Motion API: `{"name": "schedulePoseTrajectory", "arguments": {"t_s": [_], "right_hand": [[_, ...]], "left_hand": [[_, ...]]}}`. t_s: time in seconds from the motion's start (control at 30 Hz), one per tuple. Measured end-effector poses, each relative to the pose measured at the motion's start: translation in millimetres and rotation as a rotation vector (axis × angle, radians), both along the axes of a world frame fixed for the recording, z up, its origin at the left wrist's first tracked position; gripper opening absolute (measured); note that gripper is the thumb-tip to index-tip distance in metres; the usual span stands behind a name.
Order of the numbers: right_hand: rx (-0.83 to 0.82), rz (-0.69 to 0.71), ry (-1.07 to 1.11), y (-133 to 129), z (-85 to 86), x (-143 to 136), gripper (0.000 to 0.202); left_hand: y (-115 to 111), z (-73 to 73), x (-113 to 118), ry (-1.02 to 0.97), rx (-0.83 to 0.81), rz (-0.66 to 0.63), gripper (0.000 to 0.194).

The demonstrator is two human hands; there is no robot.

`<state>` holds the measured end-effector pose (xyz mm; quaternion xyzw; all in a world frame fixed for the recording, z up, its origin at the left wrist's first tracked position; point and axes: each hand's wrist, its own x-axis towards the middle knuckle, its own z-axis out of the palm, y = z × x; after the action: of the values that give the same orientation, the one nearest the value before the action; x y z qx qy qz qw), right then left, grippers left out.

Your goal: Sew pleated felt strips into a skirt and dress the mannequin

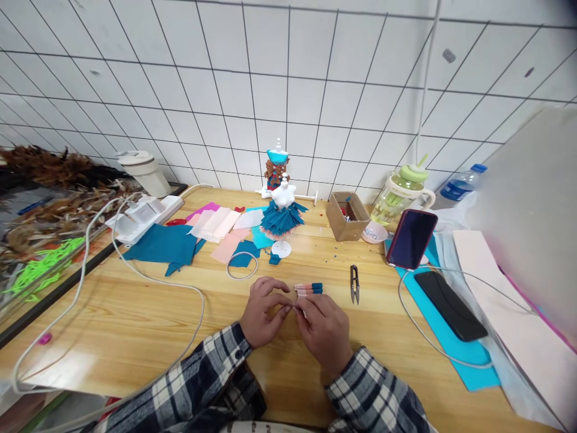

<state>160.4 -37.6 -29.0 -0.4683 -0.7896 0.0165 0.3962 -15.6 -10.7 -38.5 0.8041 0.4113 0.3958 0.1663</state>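
Observation:
Near the front middle of the wooden table, my left hand (267,311) has its thumb and index finger bent together, their tips close to my right hand. My right hand (325,328) has its fingers pressed together in a pinch. What lies between the fingertips is too small to make out. Just beyond them, small pink and teal fabric strips (309,288) lie side by side. A white mini mannequin (283,195) in a teal and pink ruffled skirt (283,219) stands upright behind. Thread snips (354,284) lie to the right, beside a white ring (242,265) further left.
Teal fabric (160,243) and a power strip (146,216) are at left, with a white cable across the table. A cardboard box (348,218), green-lidded bottle (399,192), propped phone (411,239) and black phone (449,305) stand or lie at right.

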Motion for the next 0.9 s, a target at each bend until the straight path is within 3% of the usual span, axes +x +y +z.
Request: {"name": "schedulePoseTrajectory", "arguments": {"t_s": [0.13,0.23,0.3,0.4,0.5,0.63,0.77,0.9], "right_hand": [[-0.033,0.034,0.043,-5.1,0.4,12.6,0.013],[-0.104,-0.024,0.188,-3.4,-5.9,37.9,0.012],[-0.166,-0.096,0.26,2.2,-13.6,58.1,0.012],[-0.247,-0.091,0.22,14.4,-26.6,80.5,0.014],[-0.302,-0.046,0.18,24.2,-34.8,86.1,0.015],[-0.358,0.004,0.108,28.2,-35.9,80.6,0.016],[-0.395,-0.012,0.08,29.8,-34.4,78.0,0.013],[-0.402,-0.022,0.078,32.2,-34.5,77.4,0.012]], "left_hand": [[-3.1,-2.5,0.2,0.071,-0.008,-0.002,0.017],[1.6,-4.7,-0.7,0.131,-0.053,0.045,0.041],[9.0,-2.1,2.6,0.151,-0.073,0.091,0.044],[24.2,8.0,20.0,0.281,-0.146,0.044,0.044],[39.7,17.7,46.5,0.499,-0.351,0.033,0.074],[55.4,20.2,68.1,0.595,-0.456,0.053,0.052],[62.0,15.5,68.2,0.55,-0.433,0.02,0.025],[60.9,13.2,67.4,0.483,-0.403,0.014,0.013]]}}
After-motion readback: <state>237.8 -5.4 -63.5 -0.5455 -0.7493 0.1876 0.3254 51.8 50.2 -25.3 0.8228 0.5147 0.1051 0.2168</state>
